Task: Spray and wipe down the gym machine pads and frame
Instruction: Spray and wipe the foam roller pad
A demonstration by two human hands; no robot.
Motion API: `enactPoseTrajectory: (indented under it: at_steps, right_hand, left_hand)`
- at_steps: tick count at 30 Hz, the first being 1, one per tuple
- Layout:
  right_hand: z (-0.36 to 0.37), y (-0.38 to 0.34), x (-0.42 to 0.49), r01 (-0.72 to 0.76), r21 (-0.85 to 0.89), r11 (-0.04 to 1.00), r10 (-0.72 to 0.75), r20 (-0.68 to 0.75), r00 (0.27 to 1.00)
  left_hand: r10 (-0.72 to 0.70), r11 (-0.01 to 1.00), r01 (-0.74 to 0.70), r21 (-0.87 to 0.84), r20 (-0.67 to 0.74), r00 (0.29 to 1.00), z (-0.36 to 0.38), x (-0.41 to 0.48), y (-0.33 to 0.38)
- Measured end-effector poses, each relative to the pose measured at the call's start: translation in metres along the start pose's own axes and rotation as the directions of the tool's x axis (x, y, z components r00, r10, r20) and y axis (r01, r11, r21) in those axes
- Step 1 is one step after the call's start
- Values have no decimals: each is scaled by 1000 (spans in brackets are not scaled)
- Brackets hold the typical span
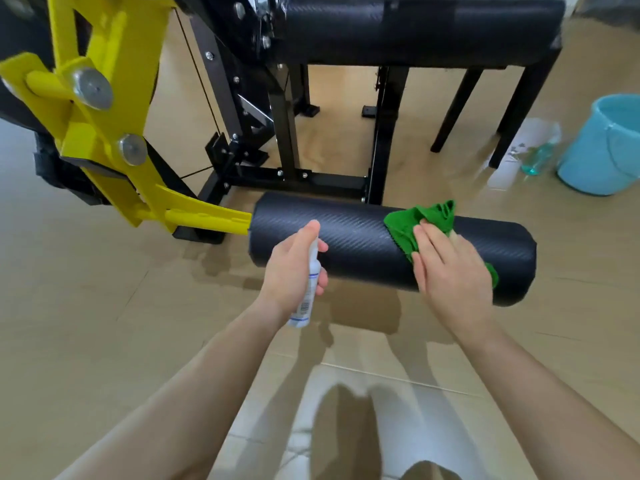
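A black roller pad (360, 240) lies across the middle of the view, fixed to a yellow lever arm (114, 98) of the gym machine. My left hand (294, 268) grips a small white spray bottle (308, 299), index finger on its top, nozzle close to the pad's left part. My right hand (450, 268) lies flat on a green cloth (419, 220), pressing it onto the right half of the pad. Part of the cloth is hidden under the palm. A larger black bench pad (415, 29) spans the top, on a black frame (298, 178).
A light blue bucket (606, 147) stands on the tiled floor at the right edge. A clear bottle with bluish liquid (536, 157) lies beside it. Black bench legs (453, 109) stand behind the roller. The yellow plate with bolts crowds the upper left.
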State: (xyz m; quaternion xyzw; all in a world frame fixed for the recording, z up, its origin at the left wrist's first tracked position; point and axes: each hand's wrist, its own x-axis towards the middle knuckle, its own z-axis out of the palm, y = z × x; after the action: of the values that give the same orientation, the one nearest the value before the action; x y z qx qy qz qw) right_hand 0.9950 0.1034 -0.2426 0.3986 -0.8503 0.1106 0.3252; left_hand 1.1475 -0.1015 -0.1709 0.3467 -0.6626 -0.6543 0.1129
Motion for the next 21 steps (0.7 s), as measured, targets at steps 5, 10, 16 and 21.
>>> enactPoseTrajectory:
  at_steps: [5,10,16,21]
  right_hand:
    - [-19,47,-23,-166,35,986,167,-22,986]
    - [-35,54,-27,-268,-6,963,268,25,963]
    - [-25,43,-63,-273,-45,961,274,25,961]
    - [-18,22,-97,-316,-29,948,318,65,946]
  left_hand:
    - [-28,999,34,-26,213,977,60,4,3]
    - [-28,1000,27,8,292,956,116,3,6]
    - [-58,998,62,-4,282,958,138,-12,-5]
    - [-117,990,137,-35,333,936,154,-21,-7]
